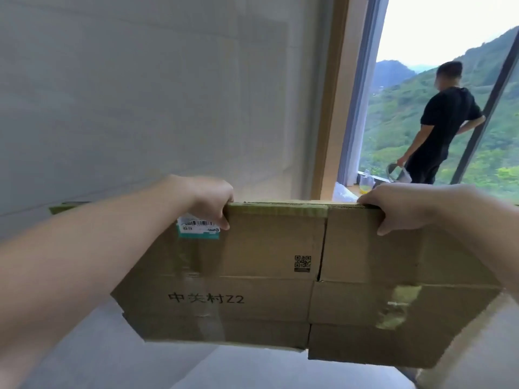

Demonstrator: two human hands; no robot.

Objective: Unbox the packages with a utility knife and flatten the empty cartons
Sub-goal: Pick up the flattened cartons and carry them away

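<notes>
Flattened carton (269, 276) top edge under both hands' fingers (224, 220)

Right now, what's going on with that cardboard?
A person holds a flattened cardboard carton upright by its top edge, left hand near the shipping label, right hand at the other end. No utility knife shows. Another person in black stands at the window, facing away.

Two bare forearms enter from the lower left and right of the frame, unsleeved. The left hand (209, 196) and right hand (398, 204) wear no gloves, rings or watch.
</notes>
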